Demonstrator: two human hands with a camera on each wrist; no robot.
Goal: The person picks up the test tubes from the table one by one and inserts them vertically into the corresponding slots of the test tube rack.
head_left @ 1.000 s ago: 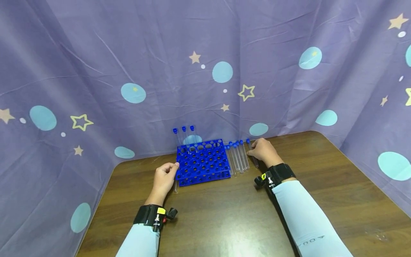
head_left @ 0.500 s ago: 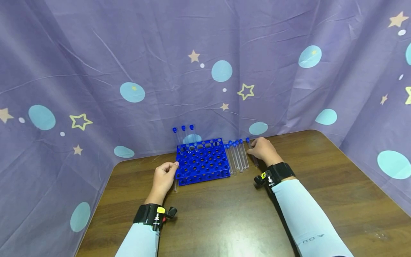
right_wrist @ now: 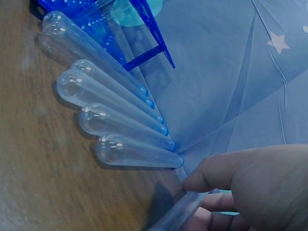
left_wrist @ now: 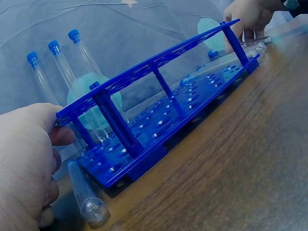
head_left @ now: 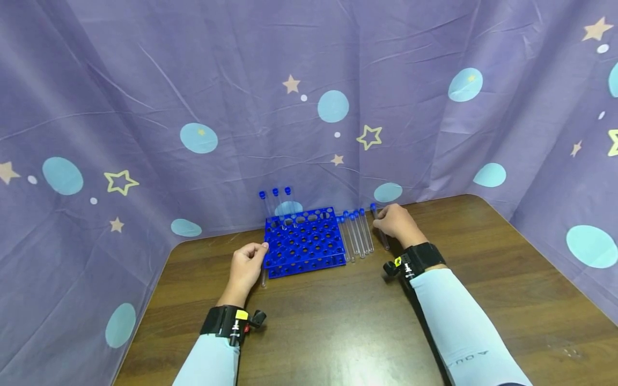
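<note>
At the left end of a blue test tube rack (head_left: 305, 242), my left hand (head_left: 245, 269) grips the upper plate's corner between thumb and fingers. Three clear test tubes (left_wrist: 62, 67) with blue caps stand in the rack's back row, leaning slightly. Another tube (left_wrist: 86, 195) lies on the table beside the rack, partly behind my left fingers. To the right of the rack, my right hand (head_left: 398, 222) pinches a blue-capped test tube (right_wrist: 178, 214) between thumb and fingers. Its cap end points toward the curtain.
Several capped tubes (right_wrist: 125, 127) lie side by side on the wooden table (head_left: 318, 327), between the rack and my right hand. Directly behind the rack and tubes hangs a purple patterned curtain (head_left: 251, 107). The table's right edge slopes away beyond my right arm.
My right hand has shifted slightly up and away with the test tube, whose cap now sits a little higher. My left hand and the rack have stayed in place.
</note>
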